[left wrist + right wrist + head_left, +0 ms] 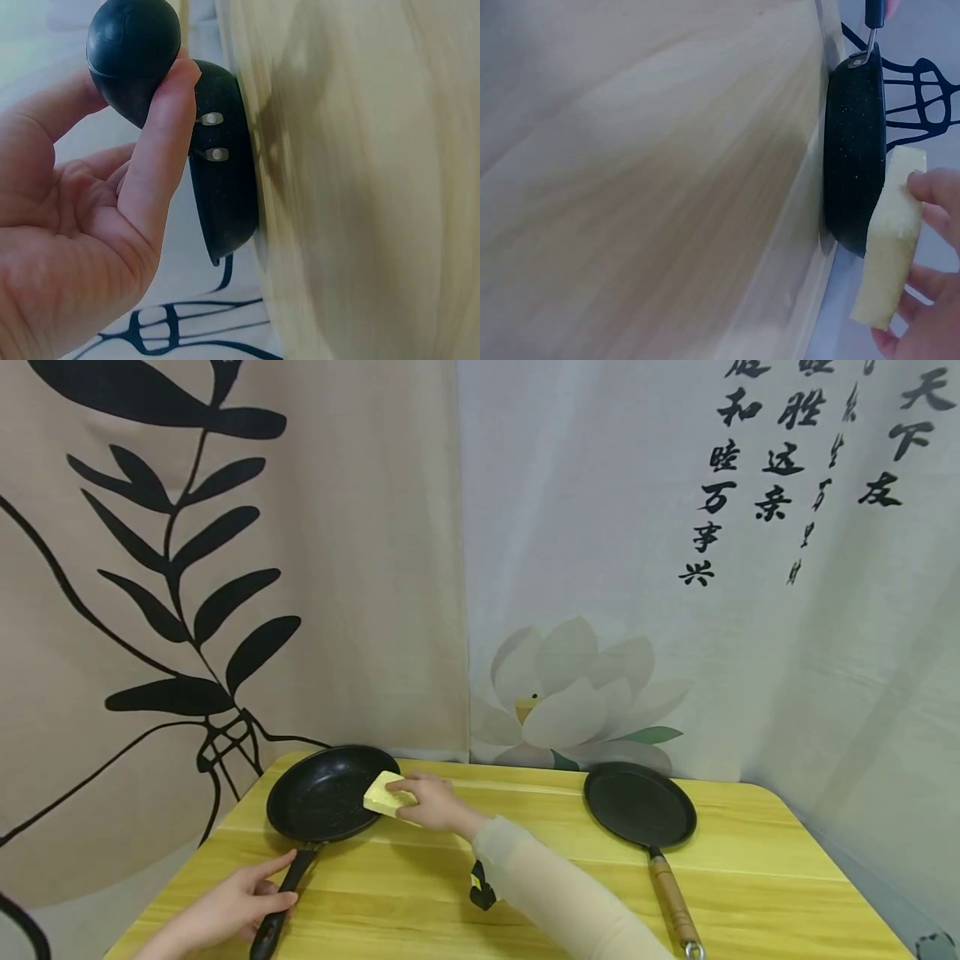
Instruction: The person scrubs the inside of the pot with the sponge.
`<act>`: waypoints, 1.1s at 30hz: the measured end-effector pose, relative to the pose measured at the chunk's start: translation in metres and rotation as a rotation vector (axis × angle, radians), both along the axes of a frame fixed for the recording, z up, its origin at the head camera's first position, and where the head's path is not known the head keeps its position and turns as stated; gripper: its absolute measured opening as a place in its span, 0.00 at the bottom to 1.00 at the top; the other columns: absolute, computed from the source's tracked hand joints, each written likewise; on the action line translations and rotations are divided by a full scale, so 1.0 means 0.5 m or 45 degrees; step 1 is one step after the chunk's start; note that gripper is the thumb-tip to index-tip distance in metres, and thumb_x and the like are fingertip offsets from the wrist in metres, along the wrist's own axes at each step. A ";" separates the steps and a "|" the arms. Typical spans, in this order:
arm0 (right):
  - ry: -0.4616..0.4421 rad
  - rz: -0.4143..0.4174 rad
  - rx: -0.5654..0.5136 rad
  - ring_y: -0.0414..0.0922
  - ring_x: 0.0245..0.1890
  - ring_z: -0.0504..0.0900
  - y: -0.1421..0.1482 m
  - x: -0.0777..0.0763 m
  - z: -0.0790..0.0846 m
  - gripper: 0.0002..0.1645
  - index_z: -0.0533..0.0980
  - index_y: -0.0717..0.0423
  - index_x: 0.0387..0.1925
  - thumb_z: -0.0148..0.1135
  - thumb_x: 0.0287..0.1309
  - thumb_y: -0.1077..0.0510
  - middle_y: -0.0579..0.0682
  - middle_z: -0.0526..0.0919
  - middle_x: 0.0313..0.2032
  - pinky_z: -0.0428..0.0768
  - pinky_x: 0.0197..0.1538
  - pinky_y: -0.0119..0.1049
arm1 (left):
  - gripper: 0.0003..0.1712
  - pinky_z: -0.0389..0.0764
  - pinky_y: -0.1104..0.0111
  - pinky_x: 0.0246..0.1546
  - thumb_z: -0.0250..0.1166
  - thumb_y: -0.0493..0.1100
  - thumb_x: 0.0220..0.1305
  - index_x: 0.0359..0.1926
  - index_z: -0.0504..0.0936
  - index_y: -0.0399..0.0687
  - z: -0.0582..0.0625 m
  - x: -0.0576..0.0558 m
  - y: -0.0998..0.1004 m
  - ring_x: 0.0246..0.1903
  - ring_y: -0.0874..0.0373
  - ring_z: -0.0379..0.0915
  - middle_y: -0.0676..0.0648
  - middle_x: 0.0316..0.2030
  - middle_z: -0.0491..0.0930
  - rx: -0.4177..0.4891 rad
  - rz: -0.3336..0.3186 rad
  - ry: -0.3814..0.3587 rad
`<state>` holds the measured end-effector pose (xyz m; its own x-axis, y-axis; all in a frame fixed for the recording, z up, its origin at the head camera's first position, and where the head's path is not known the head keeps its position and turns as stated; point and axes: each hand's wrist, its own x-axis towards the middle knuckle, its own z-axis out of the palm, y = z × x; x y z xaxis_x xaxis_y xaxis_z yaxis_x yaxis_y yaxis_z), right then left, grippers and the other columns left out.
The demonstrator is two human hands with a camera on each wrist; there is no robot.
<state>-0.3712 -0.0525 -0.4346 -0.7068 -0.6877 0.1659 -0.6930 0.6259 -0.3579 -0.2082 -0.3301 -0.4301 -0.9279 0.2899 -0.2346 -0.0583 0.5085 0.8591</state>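
Sponge (pixel 381 798): pinched by right hand (pixel 433 803); likely light, soft, best held by edges.
Pan (pixel 322 797): handle (pixel 296 877) grasped by left hand (pixel 236 900); likely stiff, heavier.

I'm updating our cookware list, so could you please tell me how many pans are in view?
2: a black frying pan on the left side of the table, and a flat, wooden-handled crepe pan on the right side.

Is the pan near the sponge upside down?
Right way up: from above, the pan shows its hollow inside, not its bottom.
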 end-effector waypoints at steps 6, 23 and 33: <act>0.045 -0.014 0.034 0.54 0.65 0.65 0.021 0.000 -0.004 0.27 0.72 0.39 0.65 0.58 0.65 0.49 0.54 0.67 0.67 0.66 0.58 0.57 | 0.48 0.74 0.70 0.17 0.61 0.45 0.69 0.69 0.42 0.18 -0.004 -0.001 0.025 0.16 0.63 0.60 0.47 0.27 0.77 0.051 -0.026 0.006; 0.005 -0.056 -0.013 0.55 0.67 0.62 0.129 -0.003 -0.002 0.27 0.71 0.39 0.66 0.56 0.66 0.50 0.55 0.64 0.68 0.62 0.62 0.64 | 0.46 0.82 0.58 0.19 0.62 0.42 0.68 0.68 0.45 0.16 -0.001 -0.022 0.126 0.20 0.54 0.75 0.46 0.26 0.78 0.055 -0.091 0.105; -0.010 -0.077 -0.067 0.57 0.66 0.63 0.203 0.003 -0.014 0.26 0.74 0.42 0.64 0.57 0.63 0.52 0.57 0.66 0.67 0.61 0.61 0.65 | 0.45 0.81 0.60 0.16 0.63 0.42 0.67 0.68 0.47 0.16 -0.005 -0.022 0.195 0.15 0.58 0.70 0.47 0.25 0.75 0.072 -0.150 0.140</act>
<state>-0.3697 0.0490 -0.4418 -0.7480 -0.6344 0.1950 -0.6517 0.6464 -0.3969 -0.2191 -0.2327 -0.4327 -0.9057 0.4083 -0.1141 0.0947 0.4571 0.8844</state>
